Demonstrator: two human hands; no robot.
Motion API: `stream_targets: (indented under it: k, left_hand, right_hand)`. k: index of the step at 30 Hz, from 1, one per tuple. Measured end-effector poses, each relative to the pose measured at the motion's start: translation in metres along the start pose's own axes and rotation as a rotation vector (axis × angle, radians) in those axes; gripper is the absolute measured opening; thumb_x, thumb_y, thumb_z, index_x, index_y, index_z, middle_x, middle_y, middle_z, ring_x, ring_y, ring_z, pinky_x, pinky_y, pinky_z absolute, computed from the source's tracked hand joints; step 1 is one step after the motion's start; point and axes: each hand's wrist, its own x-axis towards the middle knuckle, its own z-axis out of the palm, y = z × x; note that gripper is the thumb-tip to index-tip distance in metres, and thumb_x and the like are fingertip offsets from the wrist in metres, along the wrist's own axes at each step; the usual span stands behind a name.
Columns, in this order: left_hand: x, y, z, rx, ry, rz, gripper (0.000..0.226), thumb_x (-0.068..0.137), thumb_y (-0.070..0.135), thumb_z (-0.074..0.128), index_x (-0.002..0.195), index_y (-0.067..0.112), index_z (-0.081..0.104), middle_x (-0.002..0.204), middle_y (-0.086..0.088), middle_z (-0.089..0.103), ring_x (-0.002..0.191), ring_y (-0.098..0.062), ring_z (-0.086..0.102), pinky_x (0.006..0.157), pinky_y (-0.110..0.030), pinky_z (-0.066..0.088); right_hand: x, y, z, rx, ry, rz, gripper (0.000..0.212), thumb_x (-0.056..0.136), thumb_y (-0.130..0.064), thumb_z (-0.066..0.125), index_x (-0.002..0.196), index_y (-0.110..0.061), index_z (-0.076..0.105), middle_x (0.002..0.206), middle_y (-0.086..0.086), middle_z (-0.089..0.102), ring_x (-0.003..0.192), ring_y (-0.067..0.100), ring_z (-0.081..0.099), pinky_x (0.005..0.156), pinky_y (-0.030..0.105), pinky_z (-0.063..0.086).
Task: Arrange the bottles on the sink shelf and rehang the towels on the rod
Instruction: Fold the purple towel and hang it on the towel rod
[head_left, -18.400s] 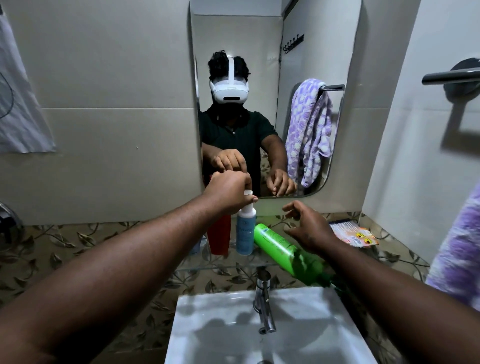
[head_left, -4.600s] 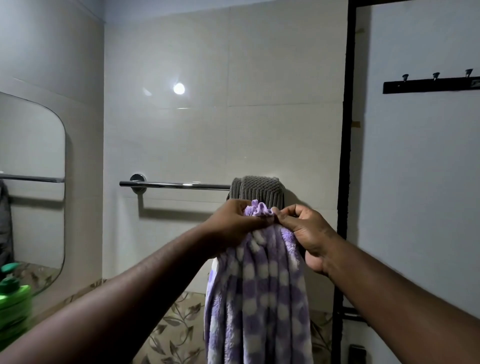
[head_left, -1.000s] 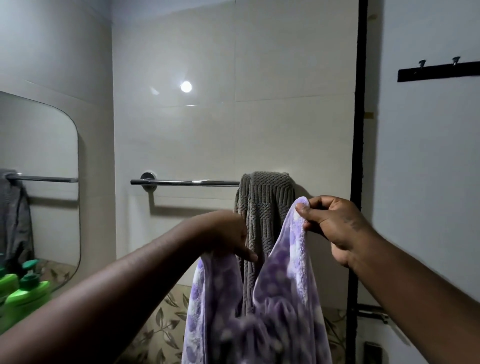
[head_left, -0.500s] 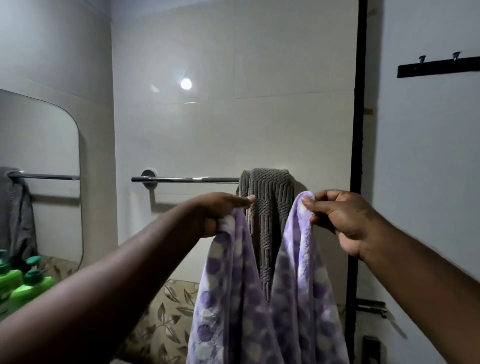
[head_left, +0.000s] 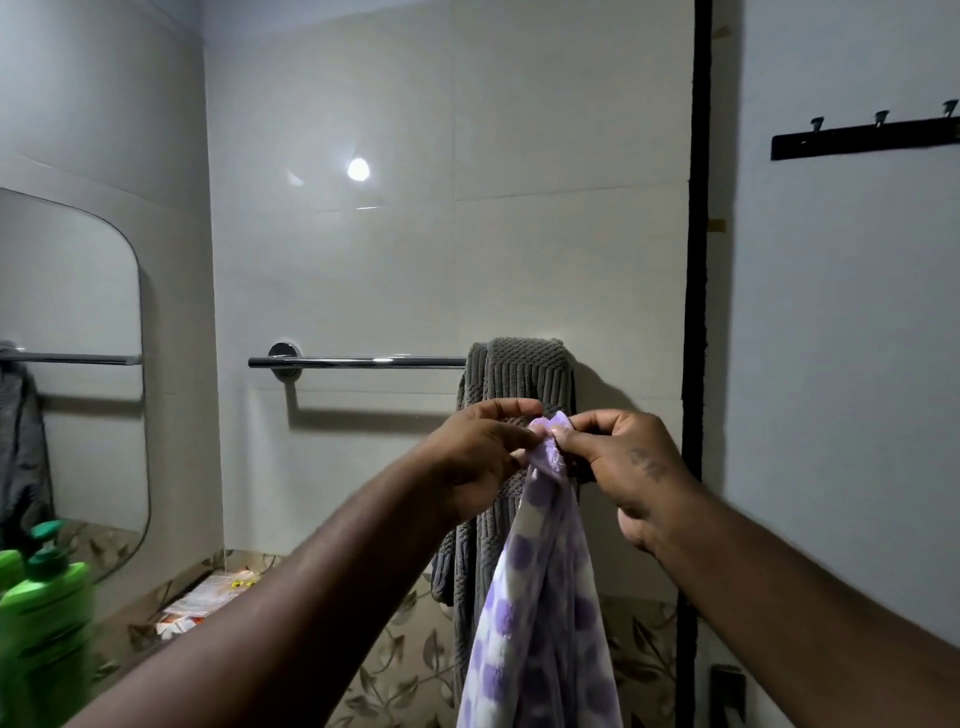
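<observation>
A purple-and-white spotted towel hangs down from both my hands in front of the wall. My left hand and my right hand pinch its top edge together, fingertips almost touching. Behind them a grey ribbed towel is draped over the right end of the chrome towel rod. The rod's left part is bare. A green pump bottle stands at the lower left, blurred.
A mirror hangs on the left wall. A black hook rack is on the right wall past a black vertical strip. An orange packet lies on the leaf-patterned ledge below the rod.
My hands, half a second ago apart with the purple towel spread between them, have come together, bunching its top edge. My view shifted slightly.
</observation>
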Motion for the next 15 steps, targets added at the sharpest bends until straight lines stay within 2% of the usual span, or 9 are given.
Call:
stream_targets:
  k: [2, 5, 9, 12, 15]
  left_hand:
    - [-0.003, -0.002, 0.002, -0.015, 0.051, 0.028, 0.028, 0.092, -0.021, 0.052, 0.098, 0.005, 0.063, 0.086, -0.016, 0.066, 0.073, -0.019, 0.065, 0.058, -0.02, 0.058]
    - [-0.001, -0.006, 0.003, -0.065, 0.133, 0.039, 0.024, 0.09, -0.021, 0.058, 0.096, 0.003, 0.062, 0.082, -0.015, 0.067, 0.07, -0.018, 0.067, 0.054, -0.02, 0.058]
    - [0.001, -0.01, 0.012, -0.085, 0.228, 0.061, 0.025, 0.087, -0.022, 0.06, 0.095, 0.002, 0.06, 0.08, -0.016, 0.067, 0.064, -0.019, 0.068, 0.052, -0.022, 0.058]
    - [0.0, -0.013, 0.018, -0.103, 0.287, 0.081, 0.028, 0.086, -0.024, 0.058, 0.086, 0.004, 0.058, 0.072, -0.015, 0.064, 0.055, -0.019, 0.065, 0.044, -0.021, 0.054]
    - [-0.001, -0.014, 0.023, -0.134, 0.314, 0.086, 0.029, 0.088, -0.024, 0.053, 0.083, 0.004, 0.056, 0.069, -0.016, 0.062, 0.044, -0.019, 0.06, 0.035, -0.018, 0.044]
  right_hand:
    - [0.004, -0.002, -0.005, -0.052, 0.036, -0.032, 0.01, 0.087, -0.005, 0.076, 0.078, -0.001, 0.075, 0.061, 0.008, 0.067, 0.052, 0.015, 0.057, 0.054, 0.026, 0.051]
    - [0.005, -0.006, -0.012, -0.142, 0.101, -0.133, 0.011, 0.083, -0.013, 0.082, 0.074, -0.009, 0.077, 0.062, 0.01, 0.069, 0.052, 0.014, 0.055, 0.063, 0.035, 0.055]
    - [-0.012, -0.009, -0.007, -0.463, 0.071, -0.334, 0.009, 0.081, -0.03, 0.082, 0.074, -0.025, 0.081, 0.063, -0.007, 0.074, 0.056, 0.008, 0.066, 0.063, 0.035, 0.057]
    - [-0.021, -0.01, -0.006, -0.564, 0.038, -0.412, 0.008, 0.077, -0.035, 0.084, 0.083, -0.031, 0.082, 0.072, -0.014, 0.076, 0.069, 0.0, 0.071, 0.067, 0.029, 0.059]
    - [-0.024, -0.001, -0.005, -0.682, 0.061, -0.529, 0.027, 0.075, -0.029, 0.086, 0.102, -0.026, 0.081, 0.086, -0.011, 0.074, 0.077, 0.006, 0.07, 0.072, 0.032, 0.058]
